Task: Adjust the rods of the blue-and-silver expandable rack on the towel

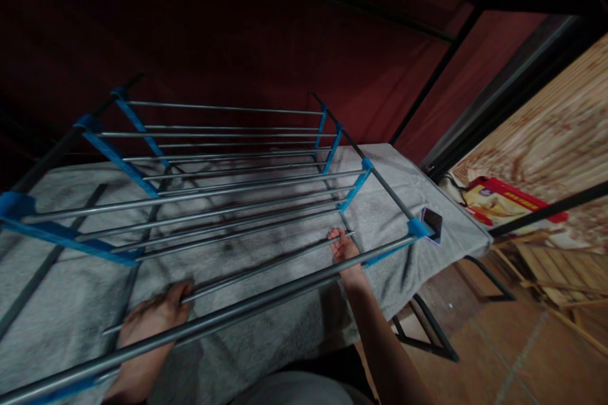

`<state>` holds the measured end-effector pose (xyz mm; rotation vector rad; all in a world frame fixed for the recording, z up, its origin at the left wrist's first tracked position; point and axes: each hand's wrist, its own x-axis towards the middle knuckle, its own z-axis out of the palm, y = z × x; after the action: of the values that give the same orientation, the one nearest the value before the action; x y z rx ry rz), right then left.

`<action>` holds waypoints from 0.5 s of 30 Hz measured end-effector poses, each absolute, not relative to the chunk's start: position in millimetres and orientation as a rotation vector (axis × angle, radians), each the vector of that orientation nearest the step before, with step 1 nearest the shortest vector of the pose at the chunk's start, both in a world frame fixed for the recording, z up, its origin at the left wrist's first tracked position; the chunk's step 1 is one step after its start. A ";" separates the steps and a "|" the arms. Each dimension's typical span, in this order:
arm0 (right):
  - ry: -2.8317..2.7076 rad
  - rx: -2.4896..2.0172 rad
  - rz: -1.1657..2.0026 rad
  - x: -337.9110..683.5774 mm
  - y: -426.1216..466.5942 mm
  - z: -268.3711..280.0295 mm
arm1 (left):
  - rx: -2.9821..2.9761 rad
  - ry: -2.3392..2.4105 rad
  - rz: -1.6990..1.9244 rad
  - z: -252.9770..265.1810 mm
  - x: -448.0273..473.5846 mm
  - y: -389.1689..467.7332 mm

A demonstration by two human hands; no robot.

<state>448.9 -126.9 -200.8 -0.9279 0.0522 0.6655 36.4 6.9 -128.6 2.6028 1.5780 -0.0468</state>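
Observation:
A thin grey metal rod [256,267] runs between my hands, inside a rack frame [223,191] of grey tubes joined by blue plastic brackets. My left hand [154,316] wraps round the rod near its left end, which sticks out past my fingers. Close to the right end, my right hand [342,248] holds the same rod with curled fingers. Both forearms pass under the thicker front tube [285,291]. At that tube's right end sits a blue bracket [418,228]. The frame lies on a grey cloth-covered table.
Beside the right front bracket, a phone [432,226] lies on the grey cloth [380,193]. A dark red fabric wall [228,31] stands behind. On the right are a red and yellow box [508,202], black metal legs [427,335] and a wooden slatted piece [560,269].

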 end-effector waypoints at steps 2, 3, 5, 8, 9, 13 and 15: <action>0.071 -0.926 0.665 447.3 -126.4 -198.9 | 2.600 1.585 -0.098 -129.0 36.8 8.0; 0.077 -0.924 0.665 446.6 -126.2 -197.9 | 2.594 1.596 -0.113 -129.6 36.9 8.8; 0.087 -0.917 0.659 445.4 -126.0 -195.9 | 2.570 1.597 -0.103 -130.7 37.2 10.2; 0.107 -0.904 0.648 444.2 -125.7 -193.4 | 2.556 1.586 -0.065 -130.3 38.2 10.3; 0.116 -0.901 0.643 444.1 -125.5 -192.6 | 2.559 1.584 -0.040 -129.7 38.5 9.7; 0.157 -0.900 0.618 444.5 -125.0 -189.3 | 2.608 1.616 0.081 -127.7 39.4 6.9; 0.161 -0.896 0.616 444.4 -125.2 -187.3 | 2.623 1.625 0.097 -127.7 39.5 6.6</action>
<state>444.4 -125.2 -187.3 -0.8963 0.1612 0.6156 39.5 6.6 -127.7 2.6226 1.6248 0.0972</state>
